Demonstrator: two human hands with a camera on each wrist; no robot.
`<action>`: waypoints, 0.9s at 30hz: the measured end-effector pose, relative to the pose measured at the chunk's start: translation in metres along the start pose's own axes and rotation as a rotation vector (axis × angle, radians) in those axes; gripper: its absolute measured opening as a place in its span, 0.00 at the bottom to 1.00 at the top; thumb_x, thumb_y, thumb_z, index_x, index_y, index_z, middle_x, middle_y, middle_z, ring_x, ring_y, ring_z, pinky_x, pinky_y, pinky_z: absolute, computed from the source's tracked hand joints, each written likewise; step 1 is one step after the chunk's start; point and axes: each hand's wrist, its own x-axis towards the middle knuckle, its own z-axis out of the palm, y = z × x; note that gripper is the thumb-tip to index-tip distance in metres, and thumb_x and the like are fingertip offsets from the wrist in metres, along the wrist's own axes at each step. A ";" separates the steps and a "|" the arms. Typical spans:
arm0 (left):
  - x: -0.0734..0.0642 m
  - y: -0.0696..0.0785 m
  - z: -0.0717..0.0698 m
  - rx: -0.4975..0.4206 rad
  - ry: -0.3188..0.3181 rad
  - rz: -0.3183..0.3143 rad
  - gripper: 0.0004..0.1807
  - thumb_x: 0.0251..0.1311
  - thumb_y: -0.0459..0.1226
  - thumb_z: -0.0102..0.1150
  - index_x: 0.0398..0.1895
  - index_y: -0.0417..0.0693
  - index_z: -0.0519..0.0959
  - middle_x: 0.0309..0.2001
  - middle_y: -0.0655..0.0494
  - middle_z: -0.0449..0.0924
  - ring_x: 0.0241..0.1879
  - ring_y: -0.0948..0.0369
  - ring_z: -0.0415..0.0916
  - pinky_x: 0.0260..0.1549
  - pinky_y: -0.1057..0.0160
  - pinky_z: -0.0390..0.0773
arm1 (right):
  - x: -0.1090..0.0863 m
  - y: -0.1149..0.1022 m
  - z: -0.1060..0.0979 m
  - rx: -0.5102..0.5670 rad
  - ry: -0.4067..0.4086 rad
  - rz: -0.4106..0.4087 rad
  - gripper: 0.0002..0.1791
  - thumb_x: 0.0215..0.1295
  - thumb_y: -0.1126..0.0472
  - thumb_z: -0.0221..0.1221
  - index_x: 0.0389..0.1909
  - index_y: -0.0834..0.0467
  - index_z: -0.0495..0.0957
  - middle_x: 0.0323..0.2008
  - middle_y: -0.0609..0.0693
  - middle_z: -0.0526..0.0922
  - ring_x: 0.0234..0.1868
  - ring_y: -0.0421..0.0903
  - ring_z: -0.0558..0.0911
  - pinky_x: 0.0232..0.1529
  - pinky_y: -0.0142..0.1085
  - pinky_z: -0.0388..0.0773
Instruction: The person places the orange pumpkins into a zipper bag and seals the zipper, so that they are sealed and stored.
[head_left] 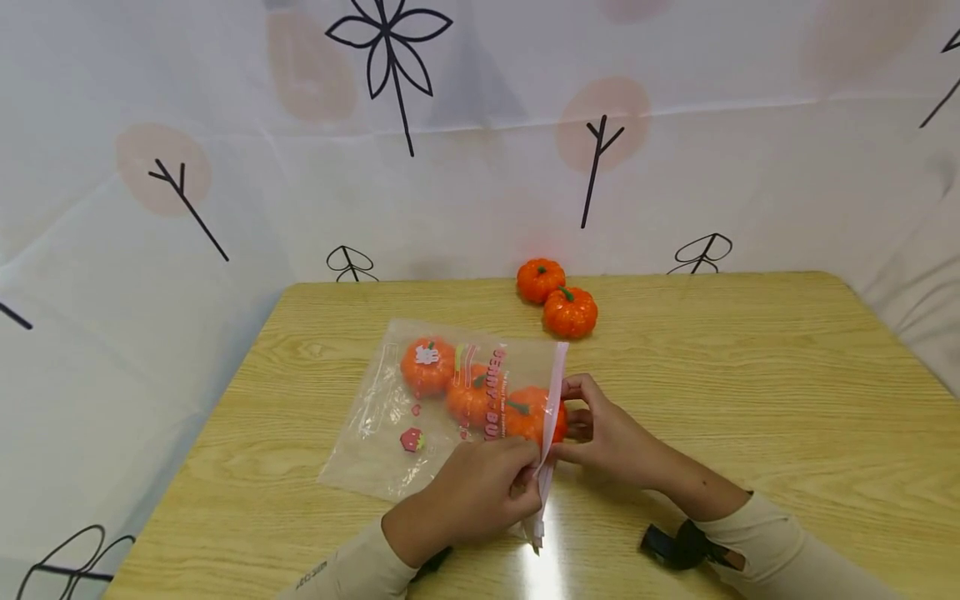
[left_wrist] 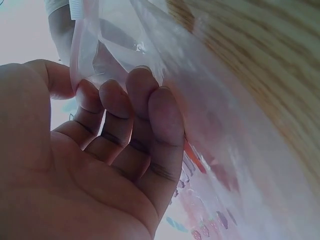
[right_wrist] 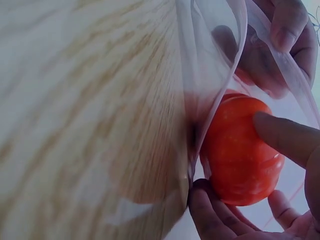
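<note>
Toward 10 o'clock from the pink zip strip (head_left: pixel 557 375), 12 pointing away from the person, the first orange pumpkin (head_left: pixel 429 372) sat deep in the clear printed bag (head_left: pixel 360 442), which lay on the desk (head_left: pixel 750 375). Second pumpkin (head_left: pixel 467 403) was inside too, between 9 and 10, nearer the mouth. Left hand (head_left: pixel 480 487), at 7 to 8, had its fingers curled and pinched the bag's edge by the strip. Third pumpkin (right_wrist: pixel 242 155) was at the mouth: mostly under film, right side poking past the strip. Loose pair around 12, outside the bag: rear pumpkin (head_left: pixel 539 283), then front pumpkin (head_left: pixel 570 315) just beside it; couldn't tell if they touched. Right hand (head_left: pixel 611 442), at 3, gripped the third one, thumb against it, fingers round its far side. Progress, my read: two bagged, third partway in; loose pair and closing the strip left.
</note>
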 end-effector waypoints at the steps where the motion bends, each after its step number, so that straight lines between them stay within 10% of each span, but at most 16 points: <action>1: 0.000 0.000 0.000 -0.002 -0.003 -0.002 0.09 0.52 0.41 0.60 0.24 0.58 0.68 0.23 0.70 0.62 0.22 0.73 0.58 0.20 0.77 0.53 | 0.000 0.000 0.000 0.000 0.002 0.001 0.38 0.60 0.61 0.69 0.63 0.61 0.54 0.65 0.68 0.65 0.57 0.58 0.81 0.54 0.39 0.81; 10: 0.001 0.002 -0.001 -0.014 -0.020 -0.009 0.10 0.52 0.40 0.59 0.23 0.58 0.67 0.22 0.69 0.62 0.22 0.73 0.58 0.20 0.76 0.54 | 0.000 0.002 0.000 0.056 0.027 0.010 0.35 0.63 0.62 0.66 0.61 0.63 0.53 0.69 0.70 0.61 0.60 0.64 0.79 0.52 0.37 0.81; 27: 0.002 0.001 0.000 -0.002 -0.024 -0.006 0.10 0.52 0.40 0.60 0.23 0.58 0.67 0.23 0.69 0.62 0.22 0.73 0.58 0.21 0.76 0.54 | 0.001 0.002 -0.001 -0.020 0.043 0.032 0.19 0.62 0.65 0.66 0.41 0.63 0.62 0.46 0.58 0.73 0.56 0.56 0.81 0.49 0.32 0.81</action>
